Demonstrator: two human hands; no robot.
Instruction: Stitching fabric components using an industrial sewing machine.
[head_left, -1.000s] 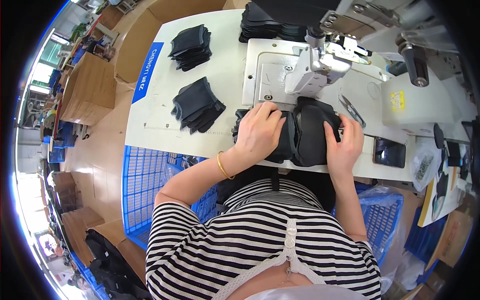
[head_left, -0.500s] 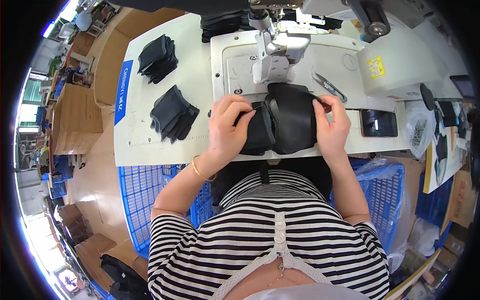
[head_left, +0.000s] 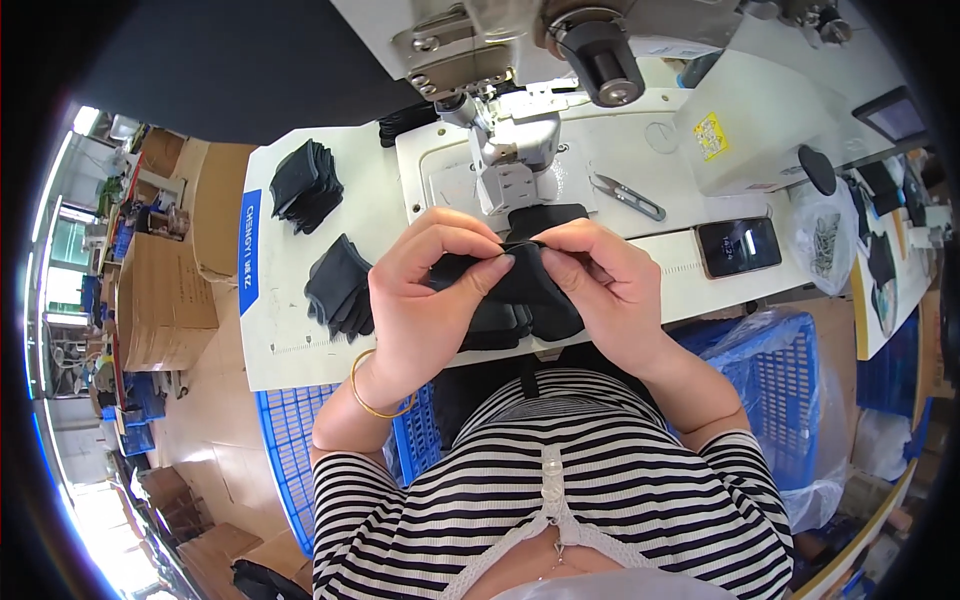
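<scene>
My left hand and my right hand are close together at the table's front, below the sewing machine's needle area. Both pinch the upper edge of a black fabric piece between thumb and fingers, their fingertips nearly touching. The piece hangs between them, raised over a small stack of black pieces. Another black piece lies behind my fingers, near the machine's foot. My fingertips partly hide the pinched edge.
Two stacks of dark fabric pieces, a far one and a nearer one, lie at left. Thread snips and a phone rest at right. Blue crates stand below the table edge. The machine head overhangs the work.
My right hand has moved left beside my left hand. Both now pinch one raised piece, where before they held the sides of the spread pieces. The view has shifted.
</scene>
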